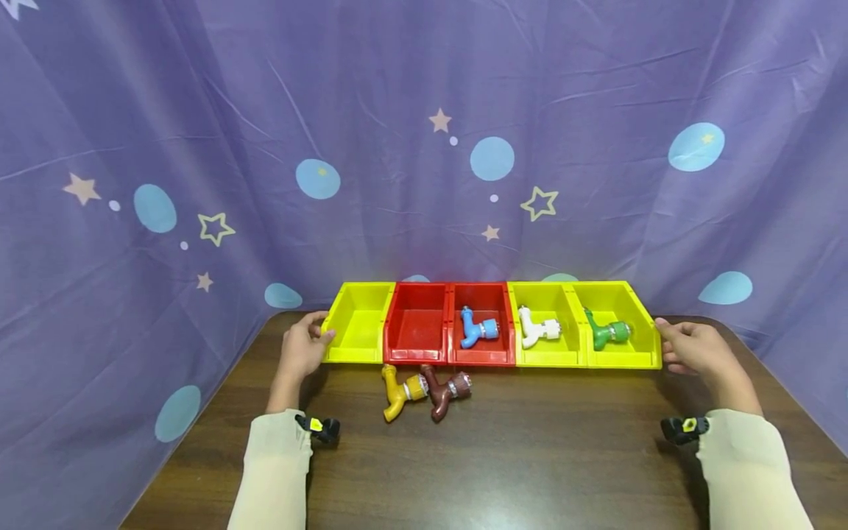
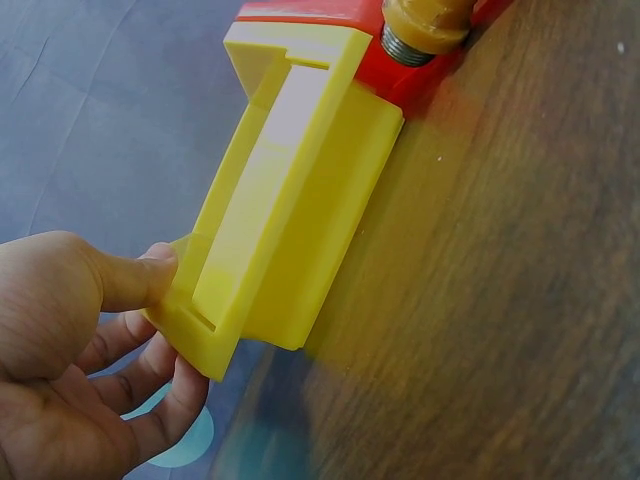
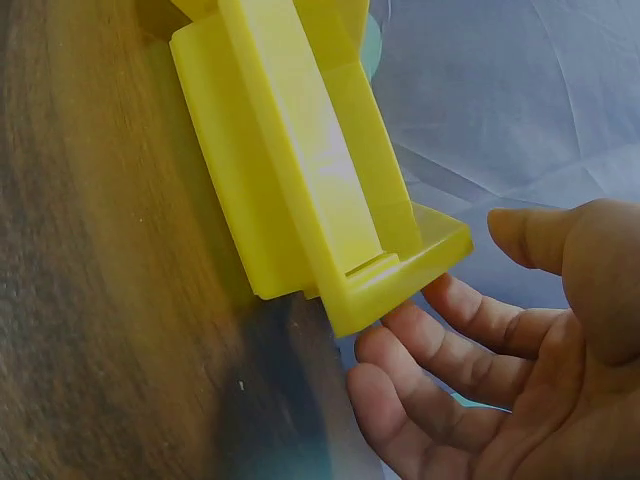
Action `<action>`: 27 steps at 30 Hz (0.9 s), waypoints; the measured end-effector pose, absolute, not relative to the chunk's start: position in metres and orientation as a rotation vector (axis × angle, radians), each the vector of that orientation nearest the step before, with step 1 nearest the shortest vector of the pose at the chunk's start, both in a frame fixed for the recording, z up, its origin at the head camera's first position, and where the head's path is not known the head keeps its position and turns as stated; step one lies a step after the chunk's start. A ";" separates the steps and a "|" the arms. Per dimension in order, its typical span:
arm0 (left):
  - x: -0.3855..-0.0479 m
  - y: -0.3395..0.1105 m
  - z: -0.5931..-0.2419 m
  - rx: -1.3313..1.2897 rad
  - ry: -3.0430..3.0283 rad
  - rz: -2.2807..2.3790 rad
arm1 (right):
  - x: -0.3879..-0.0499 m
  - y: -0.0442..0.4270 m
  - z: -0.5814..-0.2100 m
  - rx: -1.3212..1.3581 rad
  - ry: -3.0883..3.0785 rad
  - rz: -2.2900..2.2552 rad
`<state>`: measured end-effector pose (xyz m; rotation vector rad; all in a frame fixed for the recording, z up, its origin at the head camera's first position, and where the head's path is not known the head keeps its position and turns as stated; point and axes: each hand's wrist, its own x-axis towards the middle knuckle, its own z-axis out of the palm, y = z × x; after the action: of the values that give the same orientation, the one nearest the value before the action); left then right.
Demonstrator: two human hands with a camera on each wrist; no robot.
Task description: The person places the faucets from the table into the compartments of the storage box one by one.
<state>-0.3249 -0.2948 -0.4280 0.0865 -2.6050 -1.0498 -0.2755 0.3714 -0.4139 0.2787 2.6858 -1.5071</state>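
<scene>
A row of joined storage bins stands at the back of the table. My left hand (image 1: pixel 306 344) pinches the outer side wall of the leftmost yellow bin (image 1: pixel 358 324), thumb over the rim and fingers outside. At the other end, my right hand (image 1: pixel 698 353) touches the outer side of the rightmost yellow bin (image 1: pixel 623 359) with its fingers. In the right wrist view its thumb stands apart from the wall. A green tap (image 1: pixel 607 331) lies in that bin, a white tap (image 1: pixel 538 328) in the yellow bin beside it, and a blue tap (image 1: pixel 477 329) in a red bin (image 1: pixel 482 359).
In front of the bins a yellow tap (image 1: pixel 401 390) and a brown tap (image 1: pixel 447 391) lie on the wooden table (image 1: pixel 530 449). Another red bin (image 1: pixel 417 327) stands left of the blue tap's bin. A purple curtain (image 1: pixel 397 96) hangs behind.
</scene>
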 end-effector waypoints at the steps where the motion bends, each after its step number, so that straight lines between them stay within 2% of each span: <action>1: -0.324 -0.295 -0.428 0.089 -2.605 -1.048 | -0.276 0.371 -0.414 0.270 2.664 -1.527; 27: -0.323 -0.290 -0.427 0.085 -2.646 -1.013 | -0.277 0.367 -0.417 0.207 2.609 -1.622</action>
<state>-0.3234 -0.2903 -0.4275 0.0853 -2.6458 -1.0126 -0.2770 0.3667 -0.4168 0.2069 2.6094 -1.6221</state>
